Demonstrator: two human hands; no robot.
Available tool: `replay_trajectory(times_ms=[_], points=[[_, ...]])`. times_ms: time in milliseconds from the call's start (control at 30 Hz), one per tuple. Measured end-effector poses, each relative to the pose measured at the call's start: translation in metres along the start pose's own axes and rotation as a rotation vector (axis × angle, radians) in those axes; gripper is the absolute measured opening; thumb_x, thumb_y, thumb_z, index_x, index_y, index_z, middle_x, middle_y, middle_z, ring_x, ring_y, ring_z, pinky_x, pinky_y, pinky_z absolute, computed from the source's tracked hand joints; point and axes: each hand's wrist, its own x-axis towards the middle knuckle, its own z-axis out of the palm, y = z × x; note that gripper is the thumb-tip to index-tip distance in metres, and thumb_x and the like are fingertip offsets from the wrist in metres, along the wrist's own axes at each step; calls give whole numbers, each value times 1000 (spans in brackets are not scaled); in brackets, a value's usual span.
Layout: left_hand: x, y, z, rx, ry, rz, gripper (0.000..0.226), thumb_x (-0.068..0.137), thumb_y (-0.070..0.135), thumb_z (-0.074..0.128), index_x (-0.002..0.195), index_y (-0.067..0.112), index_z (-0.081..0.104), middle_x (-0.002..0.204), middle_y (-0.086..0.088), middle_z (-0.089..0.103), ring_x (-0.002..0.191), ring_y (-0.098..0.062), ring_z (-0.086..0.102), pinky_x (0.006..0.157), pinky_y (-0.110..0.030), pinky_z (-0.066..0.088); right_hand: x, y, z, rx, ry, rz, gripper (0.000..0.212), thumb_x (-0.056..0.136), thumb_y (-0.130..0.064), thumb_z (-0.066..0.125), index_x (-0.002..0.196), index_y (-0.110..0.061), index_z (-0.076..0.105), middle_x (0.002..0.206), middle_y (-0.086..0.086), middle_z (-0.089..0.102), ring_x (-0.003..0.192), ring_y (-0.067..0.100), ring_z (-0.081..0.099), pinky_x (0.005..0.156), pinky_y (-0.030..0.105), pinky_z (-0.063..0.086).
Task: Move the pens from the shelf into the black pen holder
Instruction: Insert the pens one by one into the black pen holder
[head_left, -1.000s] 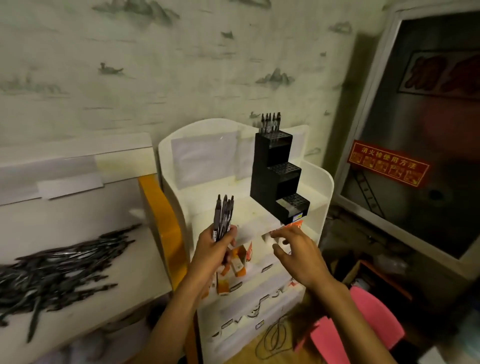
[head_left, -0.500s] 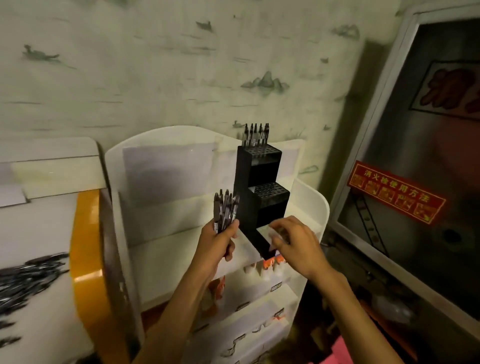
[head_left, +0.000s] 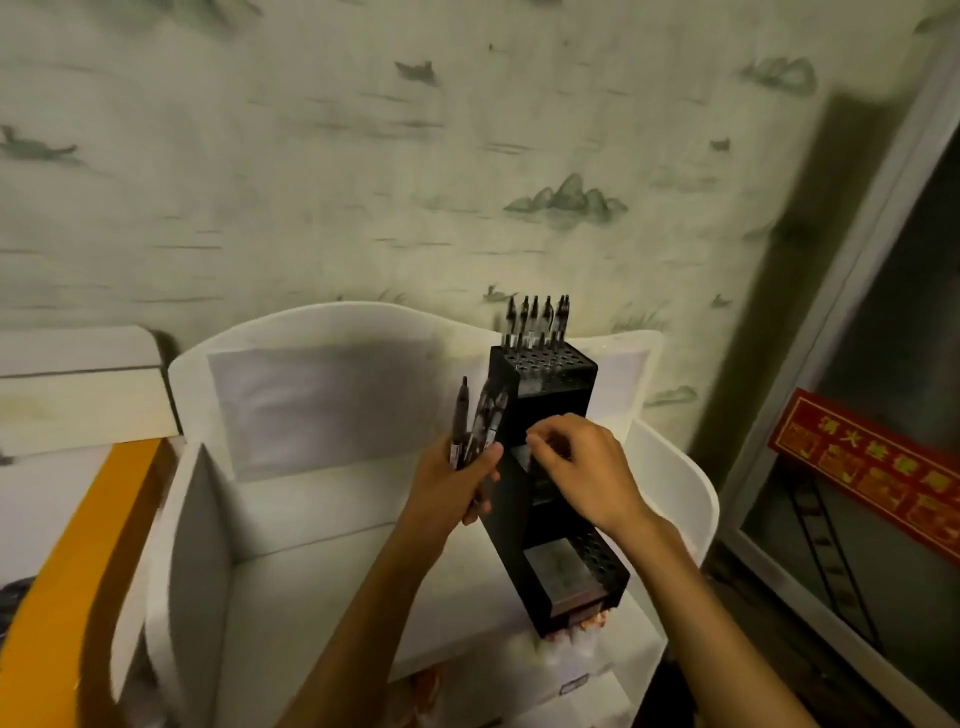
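Note:
A black three-tier pen holder (head_left: 543, 384) stands on the top level of a white display shelf (head_left: 311, 587). Several dark pens (head_left: 537, 317) stand upright in the back row of its highest tier. My left hand (head_left: 457, 488) grips a bundle of several dark pens (head_left: 480, 415), tips up, just left of the holder. My right hand (head_left: 587, 473) hovers in front of the middle tier with its fingers curled and its fingertips drawn together near the bundle. Blur hides whether it pinches a pen.
A white back panel (head_left: 322, 405) rises behind the shelf against a wallpapered wall. An orange-edged counter (head_left: 78, 545) adjoins it on the left. On the right is a metal-framed cabinet with a red sign (head_left: 872, 462). Lower shelf levels hold small orange-capped items (head_left: 582, 626).
The view has moved closer to and above the shelf. My left hand has carried the pen bundle up beside the holder. My right hand has risen from the lowest tier to the middle tier.

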Motion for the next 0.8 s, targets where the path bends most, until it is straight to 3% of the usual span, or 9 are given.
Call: replay_trajectory(times_ms=[167,400,533,633,733,800], points=[[29,7,7,19,13,1,27,94,33,66,107,10,61,78,-4,68,56,-16,56,47,-25,42,43,7,-3,140,-23,-54,15,95,-34,60,103,-29,71,99,-15,66,89,-2,60,75,12,46],[64,12,23,94,100,61,19,94,27,67,102,9,63,85,-22,68,51,-17,57,43,-26,41,98,24,6,319,-101,-66,17,92,-38,63,92,-24,72,85,-11,69,79,-1,62,70,15,48],[80,17,34,92,133,114,12,96,26,65,103,17,63,84,-22,67,52,-18,57,43,-27,41,123,39,7,411,-144,-127,9,90,-32,68,88,-24,70,81,-14,67,77,-4,62,67,6,45],[92,20,42,69,162,111,19,95,29,65,108,15,64,85,-22,67,53,-19,56,44,-28,40,139,49,7,514,-181,-103,8,90,-28,68,89,-21,71,83,-9,70,77,-1,65,68,8,47],[102,22,51,41,185,134,21,97,30,63,106,12,65,83,-22,66,54,-23,57,44,-29,41,152,51,8,622,-181,-50,10,92,-23,66,92,-15,71,85,-1,73,77,7,69,73,18,54],[107,24,52,45,220,135,24,98,33,60,107,11,64,85,-18,70,55,-24,60,43,-28,42,161,50,6,739,-145,26,9,93,-20,64,92,-13,70,84,2,73,73,8,70,67,17,54]])
